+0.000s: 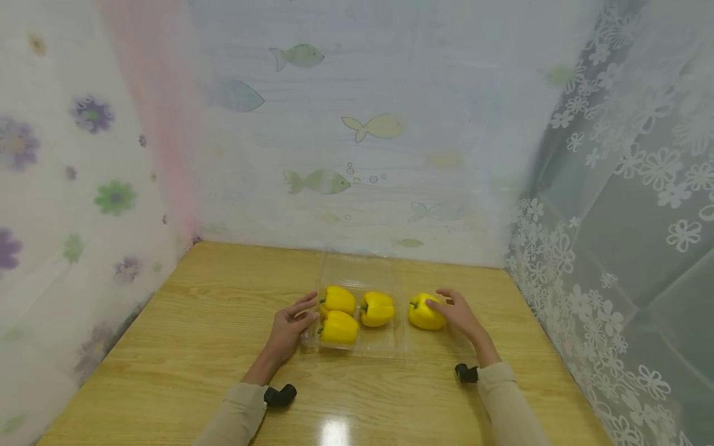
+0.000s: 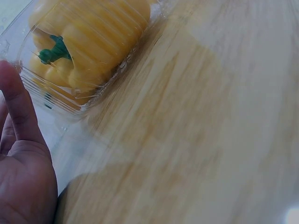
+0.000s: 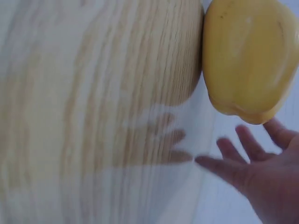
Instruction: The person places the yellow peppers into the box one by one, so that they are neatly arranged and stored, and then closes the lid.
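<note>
Three yellow bell peppers (image 1: 339, 327) lie in a clear plastic clamshell box (image 1: 385, 347), its lid folded back toward the wall. My left hand (image 1: 291, 325) is at the box's left side, thumb right by the rim and fingers extended. Through the clear wall in the left wrist view shows a pepper (image 2: 93, 51) with a green stem. A loose yellow bell pepper (image 1: 425, 313) sits on the table right of the box. My right hand (image 1: 458, 313) is beside it, thumb overlapping the pepper in the head view. The right wrist view shows its fingers (image 3: 229, 170) spread below the pepper (image 3: 250, 56).
The wooden table (image 1: 184, 347) reaches back to a hanging sheet (image 1: 251, 204) printed with fish. A flowered sheet (image 1: 117, 248) hangs at left, and a sheer flowered curtain (image 1: 613, 310) at right. Black wrist cameras (image 1: 281, 396) are worn at both cuffs.
</note>
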Demonstrator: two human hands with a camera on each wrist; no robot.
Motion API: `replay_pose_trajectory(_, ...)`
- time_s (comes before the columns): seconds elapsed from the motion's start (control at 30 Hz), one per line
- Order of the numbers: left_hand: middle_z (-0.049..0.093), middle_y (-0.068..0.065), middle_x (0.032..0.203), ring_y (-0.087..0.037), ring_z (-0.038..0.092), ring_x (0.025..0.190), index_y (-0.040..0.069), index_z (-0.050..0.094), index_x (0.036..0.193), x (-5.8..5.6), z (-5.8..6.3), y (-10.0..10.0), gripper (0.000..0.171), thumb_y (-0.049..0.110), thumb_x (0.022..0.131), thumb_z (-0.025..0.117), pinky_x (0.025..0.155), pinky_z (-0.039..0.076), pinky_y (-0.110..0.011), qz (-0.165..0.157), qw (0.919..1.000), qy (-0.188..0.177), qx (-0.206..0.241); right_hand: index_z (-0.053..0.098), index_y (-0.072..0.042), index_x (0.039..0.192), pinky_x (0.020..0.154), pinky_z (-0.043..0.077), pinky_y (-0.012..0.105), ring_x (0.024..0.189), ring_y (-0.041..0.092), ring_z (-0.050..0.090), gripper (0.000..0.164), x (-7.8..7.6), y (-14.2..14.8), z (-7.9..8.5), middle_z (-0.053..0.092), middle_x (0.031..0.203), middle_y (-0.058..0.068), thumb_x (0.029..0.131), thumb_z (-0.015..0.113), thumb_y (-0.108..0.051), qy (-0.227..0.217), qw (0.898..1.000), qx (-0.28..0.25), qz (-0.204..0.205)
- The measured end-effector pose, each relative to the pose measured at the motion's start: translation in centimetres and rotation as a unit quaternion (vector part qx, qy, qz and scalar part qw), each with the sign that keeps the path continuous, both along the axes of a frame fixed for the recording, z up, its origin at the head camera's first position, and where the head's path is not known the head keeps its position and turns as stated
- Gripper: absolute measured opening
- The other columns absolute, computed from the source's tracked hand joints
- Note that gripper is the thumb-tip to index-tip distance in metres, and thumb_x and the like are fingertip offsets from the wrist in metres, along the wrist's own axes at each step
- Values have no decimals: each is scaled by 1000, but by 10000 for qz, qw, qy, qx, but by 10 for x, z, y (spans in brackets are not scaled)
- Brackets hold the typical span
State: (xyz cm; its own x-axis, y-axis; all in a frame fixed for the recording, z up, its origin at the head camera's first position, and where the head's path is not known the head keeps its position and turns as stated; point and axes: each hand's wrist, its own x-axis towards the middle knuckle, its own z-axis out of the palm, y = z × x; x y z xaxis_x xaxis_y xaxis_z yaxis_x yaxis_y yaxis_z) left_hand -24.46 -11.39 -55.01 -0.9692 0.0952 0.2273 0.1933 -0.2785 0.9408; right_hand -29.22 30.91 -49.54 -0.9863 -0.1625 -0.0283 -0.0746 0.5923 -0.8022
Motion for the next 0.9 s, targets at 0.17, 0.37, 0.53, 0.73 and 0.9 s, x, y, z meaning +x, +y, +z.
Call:
replay_pose_trajectory(0.17,42,-22,157,-4,56,73,-19,54,134,0,-1,1,46,0,95,69,53,44,-14,9,10000,35,21,34,-1,156,112,35,64,143,54,32,75,4,7,-3,30,161,28,98,68,-35,-78,9983,-153,564)
replay_pose_trajectory(0.37,41,-24,157,-4,57,75,-19,54,133,-1,-2,0,45,-2,95,68,54,45,-14,0,9999,29,96,40,-4,154,102,48,56,132,48,48,79,9,9,-5,42,155,23,89,80,-27,-6,9961,-120,871)
replay_pose_trajectory(0.53,42,-23,157,-4,57,75,-21,52,134,-1,-2,-1,46,-2,95,68,53,45,-14,-12,9999,97,117,42,-6,153,100,50,53,131,45,50,76,11,5,-8,44,153,22,90,80,-26,99,9951,-223,957)
replay_pose_trajectory(0.73,42,-24,156,-4,55,72,-22,51,134,-2,-4,-1,46,-3,95,67,53,44,-15,-55,9997,103,218,47,-5,150,101,50,54,132,45,50,70,12,3,-12,47,151,22,91,79,-20,263,9925,-448,1104)
replay_pose_trajectory(0.9,41,-25,156,-5,56,73,-21,52,135,-3,-5,0,47,-2,95,67,55,45,-16,-59,9998,90,182,47,-2,150,104,45,60,132,46,49,70,13,-1,-11,48,150,24,90,80,-16,440,9918,-612,1031)
